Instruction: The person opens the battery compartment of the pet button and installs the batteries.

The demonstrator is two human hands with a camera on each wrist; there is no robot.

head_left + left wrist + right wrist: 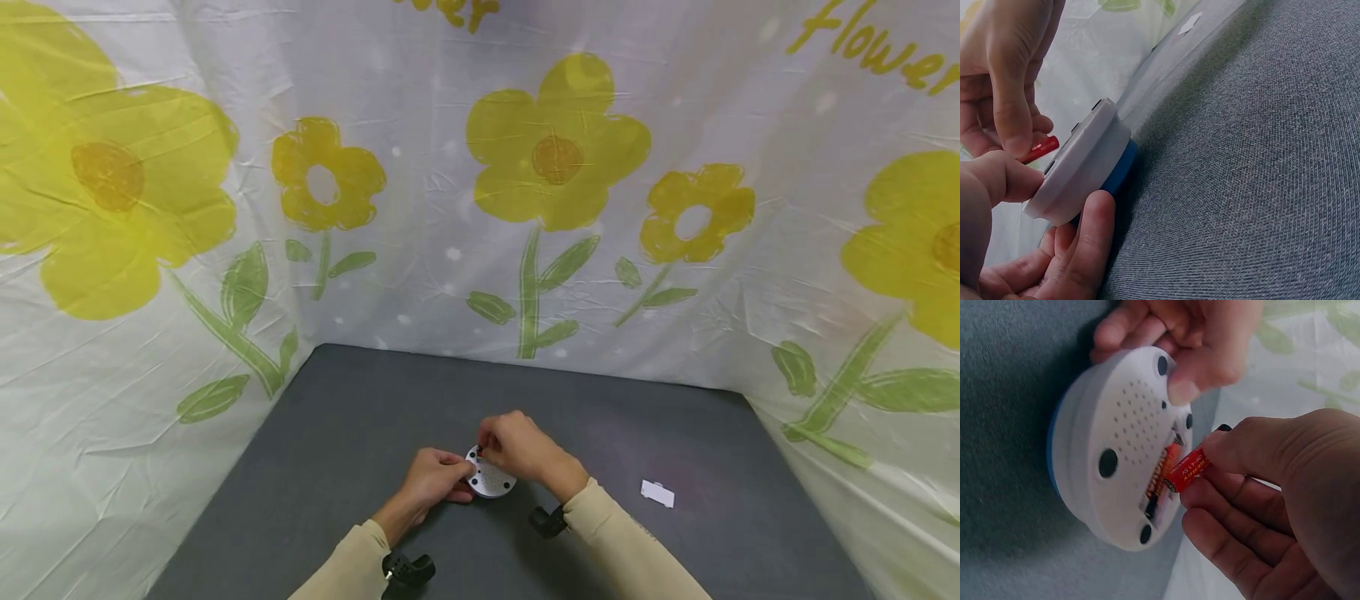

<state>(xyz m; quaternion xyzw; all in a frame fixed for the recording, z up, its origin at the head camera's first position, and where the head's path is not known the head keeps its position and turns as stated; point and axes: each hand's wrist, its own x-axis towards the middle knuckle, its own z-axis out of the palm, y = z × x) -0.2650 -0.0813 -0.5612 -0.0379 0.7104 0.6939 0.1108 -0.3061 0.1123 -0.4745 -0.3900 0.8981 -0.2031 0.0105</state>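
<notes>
A round white device (pixel 491 483) lies on the dark table with its perforated face up, showing black round feet and a blue part (pixel 1121 167) beneath. My left hand (pixel 433 482) grips its edge, thumb on the white face and fingers low along the side. Between thumb and fingers of my right hand (pixel 517 446) is a red battery (pixel 1190 469), held tilted close over the open battery compartment. Inside that slot sits an orange battery (pixel 1161 474) with a black end.
A small white flat piece with tabs (pixel 657 493) lies on the dark table (pixel 360 408), right of my hands. White cloth walls (pixel 420 283) with printed yellow flowers enclose the table at the back and both sides.
</notes>
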